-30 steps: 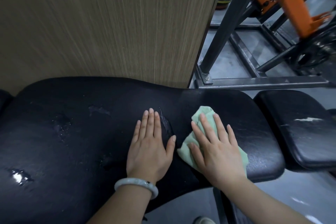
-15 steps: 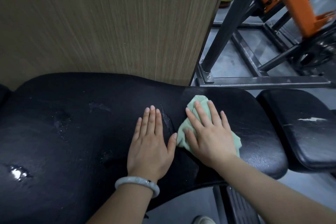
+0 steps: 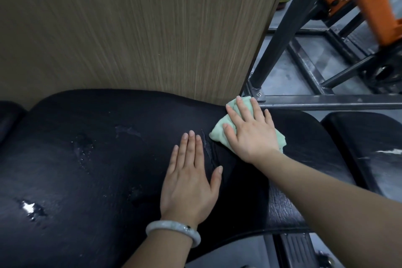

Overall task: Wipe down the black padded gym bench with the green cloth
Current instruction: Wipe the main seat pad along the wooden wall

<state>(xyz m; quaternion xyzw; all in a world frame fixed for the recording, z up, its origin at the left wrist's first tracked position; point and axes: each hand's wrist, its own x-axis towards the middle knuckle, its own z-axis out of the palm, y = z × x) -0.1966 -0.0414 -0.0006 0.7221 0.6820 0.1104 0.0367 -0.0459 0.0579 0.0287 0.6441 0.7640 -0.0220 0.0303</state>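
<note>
The right hand (image 3: pixel 250 131) lay flat with spread fingers on the green cloth (image 3: pixel 219 130), pressing it onto the far edge of the black padded gym bench (image 3: pixel 87 169), while the left hand (image 3: pixel 190 176) rested open beside it, apparently bracing.

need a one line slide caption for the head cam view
Right hand presses a green cloth flat at the far edge of the black padded bench while the left hand rests flat beside it.

Two hands: the left hand (image 3: pixel 189 183) and the right hand (image 3: pixel 250 130). One green cloth (image 3: pixel 219 130), one bracelet (image 3: pixel 174 227), two black pads at nine (image 3: pixel 87 169) and three o'clock (image 3: pixel 369 143).
</note>
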